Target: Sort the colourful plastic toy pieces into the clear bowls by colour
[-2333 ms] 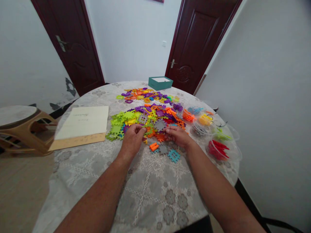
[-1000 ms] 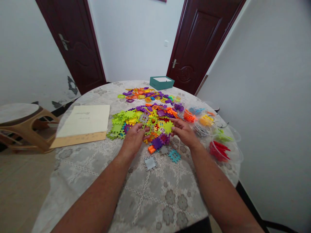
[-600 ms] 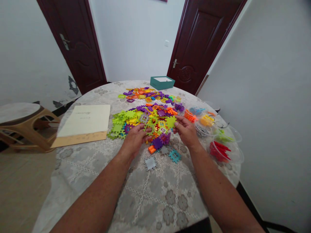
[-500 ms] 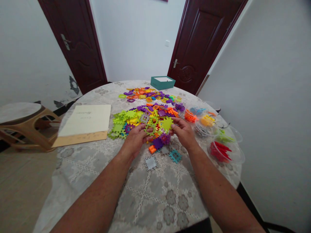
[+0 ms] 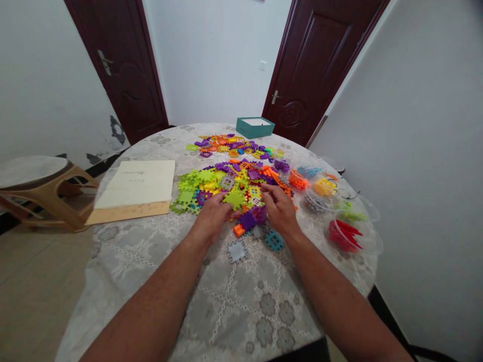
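My left hand (image 5: 213,213) is closed on a lime-green square piece (image 5: 234,199) in front of the colourful pile. My right hand (image 5: 279,206) is at the right edge of the pile, fingers bent over the pieces; whether it grips one is too small to tell. Between the hands lie a yellow window piece (image 5: 255,191) and a purple piece (image 5: 247,221). Nearer to me are an orange piece (image 5: 239,230), a grey square (image 5: 237,251) and a teal window piece (image 5: 274,241). More lime-green pieces (image 5: 185,197) lie left of my left hand.
Clear tubs with red (image 5: 344,235), green (image 5: 350,211), yellow (image 5: 325,187) and orange pieces (image 5: 298,179) stand at the right. Paper sheets (image 5: 139,183) lie left. A second pile (image 5: 222,146) and a green box (image 5: 255,130) are farther back. A stool (image 5: 41,201) stands left.
The lime-green square has gone from my right hand to my left. The green window piece that my left hand held is no longer plainly visible. The view has shifted slightly.
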Demonstrator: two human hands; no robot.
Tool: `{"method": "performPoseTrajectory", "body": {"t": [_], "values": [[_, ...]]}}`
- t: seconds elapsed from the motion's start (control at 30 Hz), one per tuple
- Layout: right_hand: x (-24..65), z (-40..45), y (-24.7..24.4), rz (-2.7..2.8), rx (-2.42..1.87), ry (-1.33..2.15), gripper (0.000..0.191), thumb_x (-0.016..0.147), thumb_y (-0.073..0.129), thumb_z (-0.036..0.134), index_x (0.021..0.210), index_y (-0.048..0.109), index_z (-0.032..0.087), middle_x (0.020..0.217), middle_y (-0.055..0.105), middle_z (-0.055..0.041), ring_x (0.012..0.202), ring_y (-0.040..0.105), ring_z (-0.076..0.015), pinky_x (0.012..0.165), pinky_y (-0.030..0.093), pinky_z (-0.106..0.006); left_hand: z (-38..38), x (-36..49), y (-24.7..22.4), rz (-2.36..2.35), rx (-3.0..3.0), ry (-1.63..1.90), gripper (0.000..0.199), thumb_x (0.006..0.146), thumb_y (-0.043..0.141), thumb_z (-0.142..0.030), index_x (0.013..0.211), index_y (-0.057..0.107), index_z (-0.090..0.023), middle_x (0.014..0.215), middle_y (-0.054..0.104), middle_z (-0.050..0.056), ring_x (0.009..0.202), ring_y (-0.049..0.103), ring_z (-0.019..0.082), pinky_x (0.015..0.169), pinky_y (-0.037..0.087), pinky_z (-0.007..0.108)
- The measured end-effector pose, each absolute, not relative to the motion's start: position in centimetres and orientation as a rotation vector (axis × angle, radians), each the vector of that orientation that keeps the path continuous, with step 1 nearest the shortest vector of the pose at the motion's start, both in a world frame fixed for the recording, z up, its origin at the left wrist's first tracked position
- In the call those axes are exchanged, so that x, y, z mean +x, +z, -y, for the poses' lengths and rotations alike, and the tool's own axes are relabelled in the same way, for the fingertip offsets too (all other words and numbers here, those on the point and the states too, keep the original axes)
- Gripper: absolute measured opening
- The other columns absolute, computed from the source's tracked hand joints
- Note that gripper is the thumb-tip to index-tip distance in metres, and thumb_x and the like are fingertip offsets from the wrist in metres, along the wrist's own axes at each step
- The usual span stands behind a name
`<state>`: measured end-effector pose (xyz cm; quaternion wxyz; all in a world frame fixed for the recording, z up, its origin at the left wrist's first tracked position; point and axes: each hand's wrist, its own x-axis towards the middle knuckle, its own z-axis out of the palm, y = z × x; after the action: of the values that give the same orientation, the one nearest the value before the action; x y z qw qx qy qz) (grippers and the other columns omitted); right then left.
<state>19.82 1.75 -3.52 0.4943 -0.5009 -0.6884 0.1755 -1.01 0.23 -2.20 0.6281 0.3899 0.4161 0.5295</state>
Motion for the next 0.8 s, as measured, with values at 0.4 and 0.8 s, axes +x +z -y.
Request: {"method": "performPoseTrajectory", "body": {"t": [0.4,0.8], "values": [[21.6,-4.6,-6.7,1.855,-1.571,0.368,0.026,0.088,0.067,0.035,0.107,0.075,0.019,0.093,0.075,-0.0059,0.086,0.066,-0.0213,0.083,0.05,-0.035,-0.6,-1.2,-2.3,-0.969,0.713,1.333,0.029,0.073,0.062,-0.003,0.097,0.066,-0.02,0.102,0.069,0.005,0.088,0.068,0.014,0.094,0.064,0.041],[20.9,-3.6,-4.4,1.328,-1.289,0.88,0.046,0.086,0.067,0.054,0.112,0.069,0.017,0.074,0.068,-0.0017,0.062,0.06,-0.0166,0.055,0.048,-0.027,-0.4,-1.2,-2.2,-0.938,0.679,1.295,0.018,0.073,0.066,-0.007,0.086,0.063,-0.019,0.09,0.067,0.003,0.081,0.065,0.013,0.09,0.065,0.037]]}}
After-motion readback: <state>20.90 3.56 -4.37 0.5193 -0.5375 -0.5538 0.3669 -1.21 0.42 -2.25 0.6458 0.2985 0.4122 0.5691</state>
